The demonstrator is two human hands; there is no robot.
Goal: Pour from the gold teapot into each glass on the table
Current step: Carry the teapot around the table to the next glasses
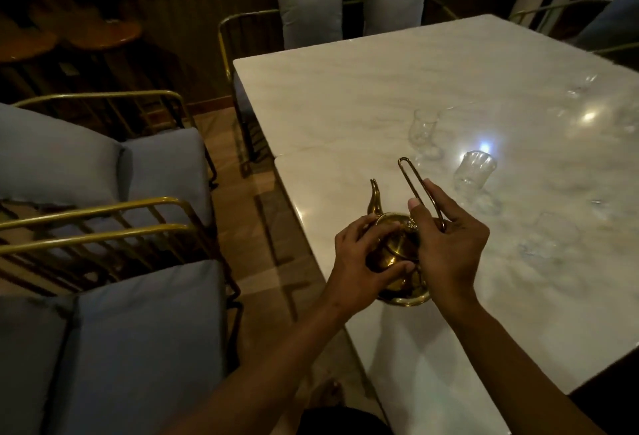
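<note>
Left hand (359, 261): fingers curled over the near-left side of the gold teapot (397, 258), cupping its round body, thumb pressed low against the metal.
Right hand (449, 241): closed on the teapot's tall wire handle (413, 182), pinching it between thumb and fingers just right of the lid.
Gold teapot: standing on the near-left part of the pale marble bench (397, 88), between both hands, its thin spout (375, 197) pointing up and away to the left.
Handle: rises above the right hand, leaning away from the person.
Glasses: one clear glass (473, 170) beyond the right hand, another (422, 130) farther off; others to the right are faint and blurred.
Surroundings: blue-cushioned chairs (131, 313) with gold frames left of the bench.
</note>
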